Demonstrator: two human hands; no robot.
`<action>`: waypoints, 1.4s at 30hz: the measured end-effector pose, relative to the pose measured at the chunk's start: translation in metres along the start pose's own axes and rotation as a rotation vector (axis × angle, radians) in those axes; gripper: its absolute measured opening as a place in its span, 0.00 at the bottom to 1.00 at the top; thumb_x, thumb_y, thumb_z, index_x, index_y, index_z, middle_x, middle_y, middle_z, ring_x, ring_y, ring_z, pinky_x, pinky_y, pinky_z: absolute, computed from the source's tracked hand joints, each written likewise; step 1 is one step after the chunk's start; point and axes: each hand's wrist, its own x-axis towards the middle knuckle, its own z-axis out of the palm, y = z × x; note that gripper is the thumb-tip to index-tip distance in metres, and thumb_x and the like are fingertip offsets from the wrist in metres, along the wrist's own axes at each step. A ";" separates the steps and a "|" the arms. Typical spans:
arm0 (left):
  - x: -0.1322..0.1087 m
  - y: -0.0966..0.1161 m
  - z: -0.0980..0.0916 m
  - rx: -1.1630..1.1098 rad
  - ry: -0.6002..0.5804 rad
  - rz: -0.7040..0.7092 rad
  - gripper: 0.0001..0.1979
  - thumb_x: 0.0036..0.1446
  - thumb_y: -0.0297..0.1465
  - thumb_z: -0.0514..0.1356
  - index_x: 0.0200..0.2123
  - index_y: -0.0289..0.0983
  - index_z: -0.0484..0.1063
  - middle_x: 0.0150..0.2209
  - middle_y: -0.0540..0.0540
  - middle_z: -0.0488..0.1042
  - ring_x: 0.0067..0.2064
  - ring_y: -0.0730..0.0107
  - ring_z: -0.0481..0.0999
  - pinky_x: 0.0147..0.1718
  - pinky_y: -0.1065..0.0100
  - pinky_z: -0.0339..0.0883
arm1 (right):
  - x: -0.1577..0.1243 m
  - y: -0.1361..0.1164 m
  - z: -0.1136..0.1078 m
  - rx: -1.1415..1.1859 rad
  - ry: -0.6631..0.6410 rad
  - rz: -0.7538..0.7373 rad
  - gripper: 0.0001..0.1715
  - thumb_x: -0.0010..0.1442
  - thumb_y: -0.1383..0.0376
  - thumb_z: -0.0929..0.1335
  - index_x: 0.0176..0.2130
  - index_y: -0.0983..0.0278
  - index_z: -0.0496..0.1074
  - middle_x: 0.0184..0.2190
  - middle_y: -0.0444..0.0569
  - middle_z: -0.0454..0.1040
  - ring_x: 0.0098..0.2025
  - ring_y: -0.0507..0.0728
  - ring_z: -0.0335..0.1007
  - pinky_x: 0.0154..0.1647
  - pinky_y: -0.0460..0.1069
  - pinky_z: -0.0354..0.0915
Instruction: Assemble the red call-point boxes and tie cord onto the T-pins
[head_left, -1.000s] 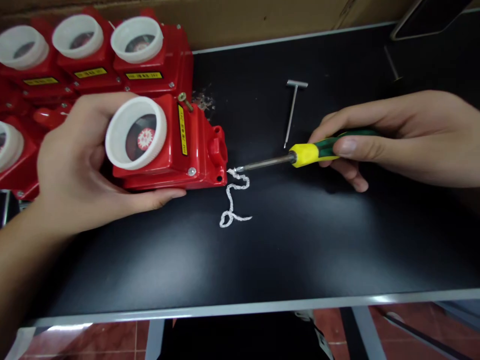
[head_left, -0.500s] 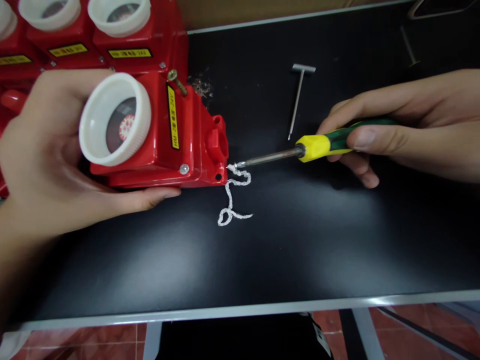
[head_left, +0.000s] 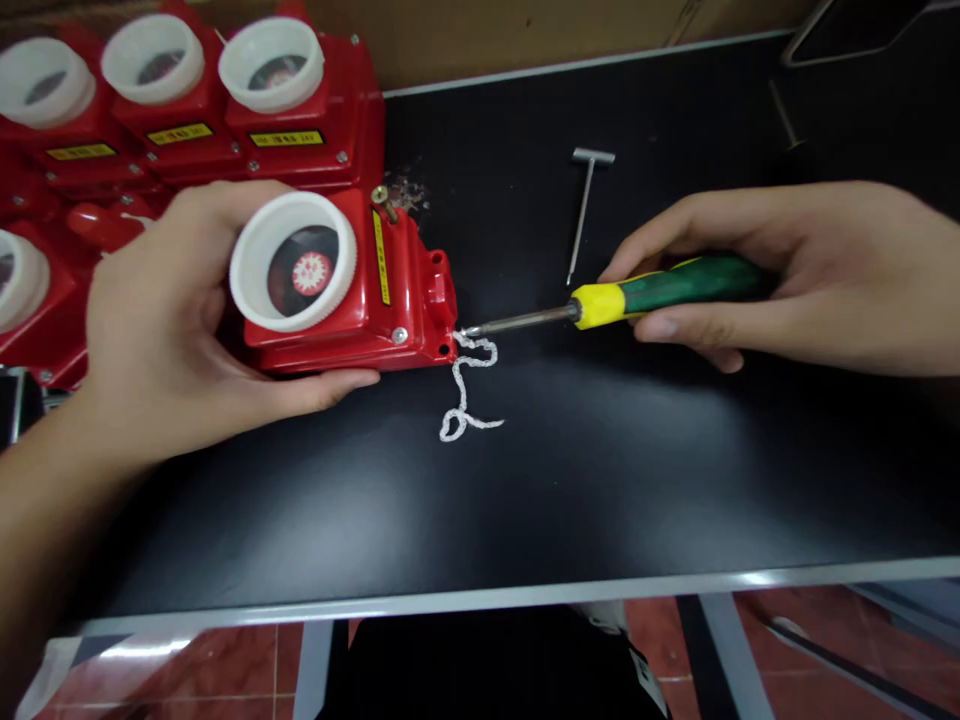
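My left hand [head_left: 165, 320] is wrapped round a red housing [head_left: 345, 345] with a white ring [head_left: 341, 265] on top and a yellow label [head_left: 381, 255]. A brass-coloured screw [head_left: 384, 202] stands up at its far corner. My right hand [head_left: 750, 270] grips a screwdriver [head_left: 600, 304] with a green and yellow handle. Its tip points left and is at the right end of the housing, beside a white braided cord [head_left: 461, 390] that lies curled on the black table [head_left: 600, 500]. Whether the tip touches the housing or only the cord, I cannot tell.
Several similar red units [head_left: 300, 155] with white rings fill the back left. A small T-shaped tool [head_left: 581, 210] lies behind the screwdriver, and another thin tool [head_left: 785, 115] is at the back right. Small debris [head_left: 411, 190] is scattered behind the held housing.
The view has shifted, showing more of the red units. My right hand's grip has changed slightly, with the palm more over the handle's end. The screwdriver tip stays by the cord.
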 end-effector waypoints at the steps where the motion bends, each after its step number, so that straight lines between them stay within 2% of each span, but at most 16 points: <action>1: 0.001 0.001 0.001 0.030 0.008 0.085 0.48 0.52 0.60 0.83 0.69 0.44 0.78 0.68 0.46 0.84 0.66 0.47 0.82 0.74 0.47 0.76 | -0.001 0.000 0.000 -0.007 0.009 -0.025 0.28 0.65 0.41 0.83 0.53 0.56 0.84 0.41 0.48 0.84 0.28 0.52 0.76 0.28 0.52 0.70; 3: 0.002 0.003 0.001 0.058 0.006 0.214 0.45 0.59 0.57 0.81 0.70 0.40 0.77 0.67 0.41 0.85 0.64 0.48 0.84 0.70 0.49 0.77 | -0.003 0.000 0.000 -0.017 0.040 -0.073 0.26 0.64 0.45 0.83 0.50 0.58 0.81 0.44 0.50 0.84 0.39 0.55 0.81 0.36 0.51 0.74; 4: 0.003 0.004 0.002 0.051 -0.009 0.223 0.44 0.59 0.55 0.82 0.69 0.38 0.77 0.66 0.40 0.85 0.64 0.49 0.84 0.69 0.51 0.78 | -0.003 -0.001 0.000 -0.022 0.043 -0.079 0.26 0.65 0.46 0.83 0.49 0.59 0.80 0.43 0.51 0.84 0.40 0.55 0.81 0.36 0.51 0.74; 8: 0.007 0.007 0.002 0.003 -0.080 0.152 0.44 0.56 0.52 0.84 0.66 0.35 0.78 0.65 0.40 0.85 0.63 0.49 0.84 0.72 0.48 0.75 | -0.003 -0.001 0.000 -0.016 0.001 -0.008 0.37 0.63 0.37 0.83 0.50 0.64 0.80 0.32 0.47 0.79 0.23 0.49 0.69 0.22 0.49 0.65; 10: 0.007 0.008 0.003 -0.013 -0.077 0.163 0.44 0.55 0.50 0.84 0.66 0.34 0.77 0.65 0.39 0.85 0.64 0.46 0.84 0.73 0.45 0.74 | -0.003 -0.002 0.001 -0.005 0.009 0.024 0.43 0.60 0.31 0.82 0.49 0.65 0.81 0.27 0.45 0.76 0.20 0.50 0.68 0.20 0.48 0.66; 12: 0.007 0.008 0.004 -0.021 -0.063 0.189 0.43 0.55 0.48 0.84 0.66 0.35 0.77 0.66 0.40 0.85 0.64 0.45 0.84 0.73 0.45 0.74 | -0.003 -0.004 0.004 0.005 0.007 0.044 0.43 0.58 0.30 0.82 0.46 0.64 0.82 0.26 0.45 0.76 0.20 0.51 0.69 0.20 0.49 0.66; 15: 0.006 0.009 0.005 -0.004 -0.069 0.197 0.40 0.57 0.47 0.83 0.66 0.37 0.77 0.65 0.41 0.85 0.64 0.48 0.84 0.71 0.50 0.76 | -0.004 -0.008 0.008 -0.017 -0.041 0.028 0.37 0.66 0.30 0.77 0.37 0.60 0.81 0.25 0.46 0.76 0.21 0.51 0.67 0.20 0.50 0.63; 17: 0.006 0.010 0.004 0.008 -0.083 0.190 0.40 0.57 0.46 0.82 0.66 0.36 0.77 0.65 0.41 0.85 0.64 0.49 0.84 0.70 0.52 0.76 | -0.004 -0.010 0.011 -0.086 -0.050 -0.011 0.38 0.73 0.31 0.71 0.33 0.59 0.80 0.25 0.47 0.76 0.23 0.53 0.67 0.25 0.52 0.62; 19: 0.007 0.011 0.003 0.004 -0.091 0.180 0.39 0.59 0.46 0.82 0.67 0.35 0.77 0.66 0.40 0.85 0.64 0.49 0.84 0.70 0.52 0.76 | -0.004 -0.011 0.013 -0.113 -0.018 -0.060 0.35 0.74 0.33 0.71 0.36 0.58 0.82 0.29 0.48 0.79 0.30 0.56 0.72 0.34 0.54 0.67; 21: 0.007 0.010 0.002 0.010 -0.093 0.175 0.39 0.61 0.47 0.80 0.67 0.34 0.77 0.66 0.40 0.85 0.63 0.49 0.85 0.69 0.53 0.77 | -0.003 -0.008 0.013 -0.083 0.044 -0.114 0.28 0.69 0.36 0.77 0.43 0.57 0.83 0.39 0.49 0.83 0.41 0.60 0.79 0.46 0.55 0.73; 23: 0.007 0.008 0.003 0.044 -0.075 0.205 0.39 0.63 0.51 0.77 0.68 0.35 0.77 0.65 0.40 0.86 0.62 0.51 0.86 0.65 0.56 0.79 | -0.003 -0.002 0.011 -0.075 0.097 -0.156 0.28 0.61 0.42 0.83 0.47 0.57 0.81 0.47 0.50 0.84 0.47 0.61 0.79 0.52 0.56 0.76; 26: 0.005 0.002 0.005 0.097 -0.042 0.279 0.38 0.65 0.54 0.74 0.68 0.36 0.78 0.64 0.40 0.87 0.60 0.52 0.88 0.61 0.60 0.80 | -0.001 0.006 0.006 -0.092 0.111 -0.169 0.27 0.59 0.45 0.84 0.45 0.57 0.78 0.45 0.49 0.82 0.42 0.58 0.78 0.42 0.54 0.75; 30: 0.004 -0.001 0.006 0.104 -0.038 0.306 0.37 0.66 0.52 0.75 0.67 0.35 0.77 0.63 0.39 0.87 0.60 0.52 0.88 0.60 0.60 0.80 | 0.000 0.009 -0.001 0.039 0.003 -0.042 0.29 0.61 0.43 0.84 0.47 0.58 0.77 0.37 0.46 0.80 0.27 0.52 0.71 0.27 0.52 0.68; 35: 0.004 0.005 0.004 0.081 -0.057 0.296 0.37 0.65 0.50 0.77 0.68 0.35 0.77 0.65 0.38 0.86 0.61 0.51 0.88 0.61 0.60 0.80 | 0.000 0.004 0.002 0.121 -0.029 -0.008 0.30 0.64 0.41 0.83 0.48 0.60 0.81 0.31 0.45 0.79 0.25 0.53 0.74 0.27 0.52 0.70; 39: 0.005 0.007 0.003 0.072 -0.081 0.255 0.38 0.63 0.50 0.78 0.68 0.37 0.76 0.66 0.40 0.86 0.62 0.49 0.87 0.63 0.56 0.81 | -0.001 0.002 0.010 0.010 0.010 -0.005 0.33 0.76 0.35 0.72 0.54 0.59 0.83 0.25 0.44 0.76 0.22 0.52 0.67 0.24 0.52 0.62; 42: 0.005 0.005 0.003 0.067 -0.091 0.223 0.40 0.62 0.54 0.78 0.68 0.39 0.76 0.66 0.42 0.86 0.61 0.47 0.87 0.64 0.53 0.82 | -0.001 0.001 0.012 -0.086 0.050 -0.077 0.35 0.75 0.32 0.70 0.55 0.57 0.83 0.29 0.46 0.78 0.27 0.54 0.71 0.30 0.53 0.66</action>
